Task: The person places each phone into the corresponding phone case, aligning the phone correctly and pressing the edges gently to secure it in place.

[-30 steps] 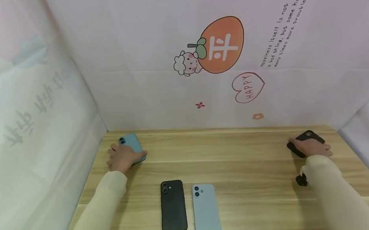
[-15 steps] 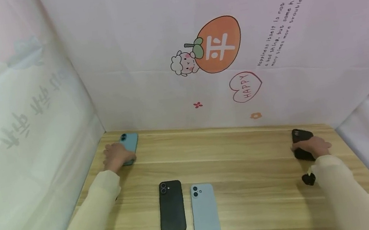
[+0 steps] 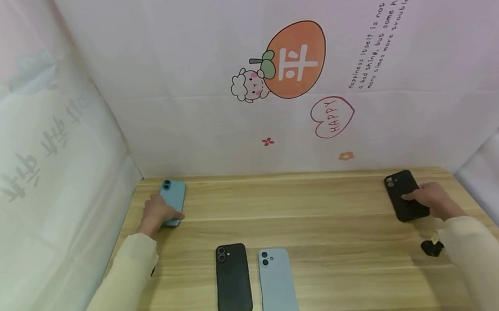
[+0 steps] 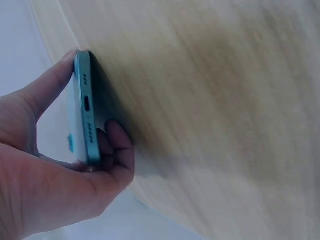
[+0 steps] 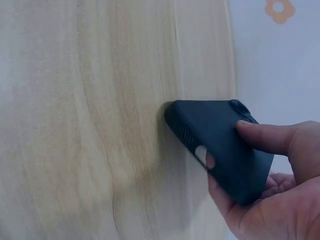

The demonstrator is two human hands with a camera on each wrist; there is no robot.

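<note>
At the table's far left corner my left hand [image 3: 156,212] holds a light blue phone [image 3: 175,192] by its two long edges. In the left wrist view the bottom edge of this phone [image 4: 87,115] faces the camera, with its port and speaker holes; curled fingers reach under one side. Far right, my right hand [image 3: 432,197] grips a black phone case [image 3: 401,205]. Its thumb lies on the back, and fingers go beneath. Through the bottom cutout of the case [image 5: 220,130], a fingertip shows in the right wrist view. The case is tilted, one corner close to the table.
Side by side near the middle front lie a black phone [image 3: 232,281] and a pale blue-grey phone [image 3: 277,285], backs up. Printed white cloth [image 3: 207,129] walls the back and both sides of the wooden table [image 3: 331,250]. A small black object [image 3: 433,248] hangs at the right cuff.
The blue phone has turned clockwise and shifted slightly left. The black case has turned counterclockwise, its camera end now at upper left, while my right hand moved to its right side.
</note>
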